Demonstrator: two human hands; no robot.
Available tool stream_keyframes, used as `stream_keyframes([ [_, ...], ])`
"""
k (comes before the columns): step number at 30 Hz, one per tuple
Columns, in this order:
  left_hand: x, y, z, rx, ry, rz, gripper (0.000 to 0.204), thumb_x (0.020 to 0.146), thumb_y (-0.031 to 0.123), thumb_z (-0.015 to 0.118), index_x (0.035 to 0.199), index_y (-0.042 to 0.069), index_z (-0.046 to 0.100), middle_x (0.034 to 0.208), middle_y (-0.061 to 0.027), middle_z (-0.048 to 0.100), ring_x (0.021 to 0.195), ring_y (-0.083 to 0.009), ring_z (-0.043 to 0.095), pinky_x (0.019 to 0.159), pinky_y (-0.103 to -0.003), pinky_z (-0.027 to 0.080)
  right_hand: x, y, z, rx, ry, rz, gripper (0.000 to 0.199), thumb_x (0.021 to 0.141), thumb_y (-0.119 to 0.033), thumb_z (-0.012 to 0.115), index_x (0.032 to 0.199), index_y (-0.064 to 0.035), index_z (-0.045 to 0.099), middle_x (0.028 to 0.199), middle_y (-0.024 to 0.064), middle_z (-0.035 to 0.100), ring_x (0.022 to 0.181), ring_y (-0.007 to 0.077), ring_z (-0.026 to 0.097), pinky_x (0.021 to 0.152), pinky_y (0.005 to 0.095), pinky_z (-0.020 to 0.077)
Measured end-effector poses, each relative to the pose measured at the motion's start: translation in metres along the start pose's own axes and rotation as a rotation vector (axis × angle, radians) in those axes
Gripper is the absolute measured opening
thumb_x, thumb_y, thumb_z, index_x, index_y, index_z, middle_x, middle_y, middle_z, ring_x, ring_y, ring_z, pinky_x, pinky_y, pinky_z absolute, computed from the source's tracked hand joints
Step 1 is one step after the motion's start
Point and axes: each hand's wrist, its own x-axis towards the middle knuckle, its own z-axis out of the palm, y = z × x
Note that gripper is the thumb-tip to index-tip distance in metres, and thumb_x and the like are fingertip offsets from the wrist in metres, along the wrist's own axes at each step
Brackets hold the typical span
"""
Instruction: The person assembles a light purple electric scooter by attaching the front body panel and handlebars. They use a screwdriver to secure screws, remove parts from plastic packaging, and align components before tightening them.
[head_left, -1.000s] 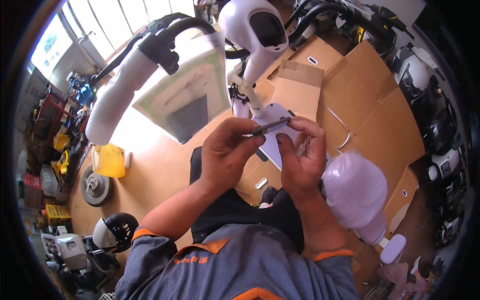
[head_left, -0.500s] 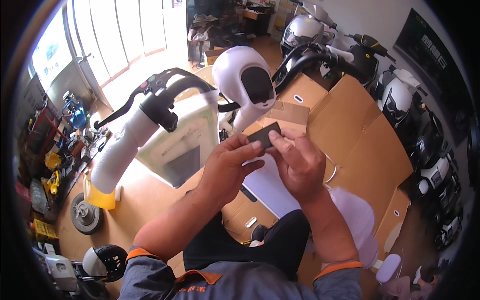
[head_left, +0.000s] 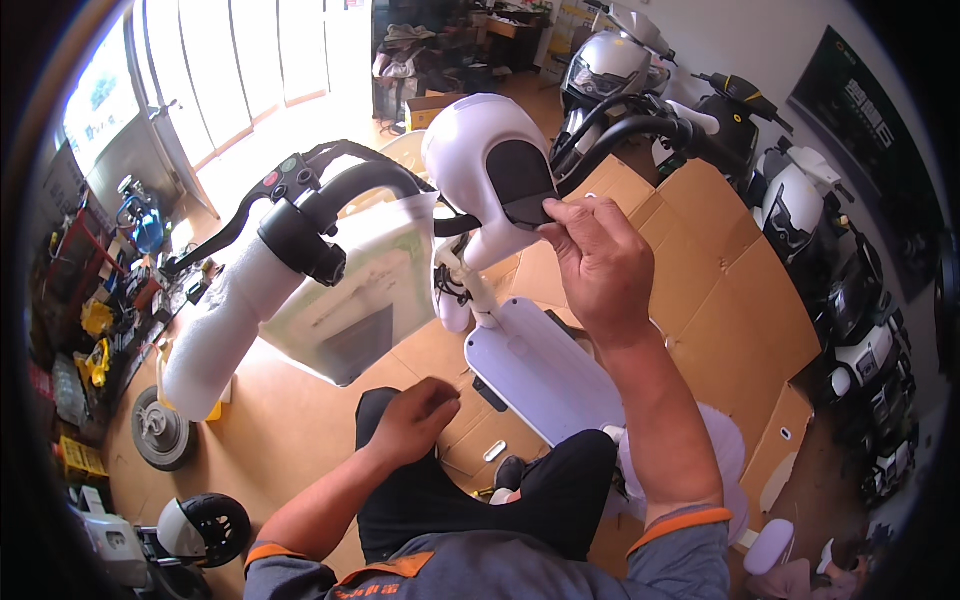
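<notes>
In front of me, a rounded white scooter head housing [head_left: 470, 145] with a black oval panel [head_left: 515, 172] is mounted between the handlebars. My right hand [head_left: 605, 260] pinches a small dark flat rectangular piece [head_left: 530, 211] between thumb and fingers. The piece lies against the lower part of the black panel; whether it is fixed there I cannot tell. Lowered over my left thigh, my left hand [head_left: 412, 422] has loosely bent fingers and nothing visible in it. The left handlebar grip [head_left: 235, 310] is wrapped in white foam, with a black brake lever [head_left: 225, 235] beside it.
Below the housing is the scooter's pale footboard [head_left: 545, 370]. A translucent white bin [head_left: 350, 310] stands behind the left grip. Flattened cardboard [head_left: 720, 270] covers the floor on the right. A loose wheel [head_left: 163, 428] lies at left; helmets [head_left: 605, 65] and other scooters line the right wall.
My right hand has carried the dark piece up and forward onto the housing's black panel. My left hand has let go of the piece and dropped toward my left thigh.
</notes>
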Motion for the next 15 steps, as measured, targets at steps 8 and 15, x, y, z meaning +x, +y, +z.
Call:
stream_keyframes([
  [8,-0.038,-0.060,-0.015,0.311,0.163,0.052,0.016,0.093,0.014,0.072,0.105,0.003,0.072,0.096,-0.0167,0.072,0.087,-0.0340,0.072,0.077,-0.041,0.058,-0.004,-0.011,0.001,-0.172,0.025,-0.022,0.029,0.079,-0.009,0.087,0.107,-0.0090,0.079,0.095,0.0052,0.073,0.082,0.0262,0.073,0.068,0.0379,0.0589],
  [15,-0.043,-0.077,0.001,0.480,0.291,0.265,0.010,0.088,0.010,0.074,0.097,0.006,0.072,0.090,-0.0129,0.071,0.081,-0.0337,0.070,0.072,-0.042,0.056,0.012,-0.019,-0.010,-0.065,-0.115,0.114,0.021,0.080,-0.016,0.087,0.099,-0.0092,0.080,0.089,0.0059,0.073,0.080,0.0282,0.073,0.067,0.0398,0.0575],
])
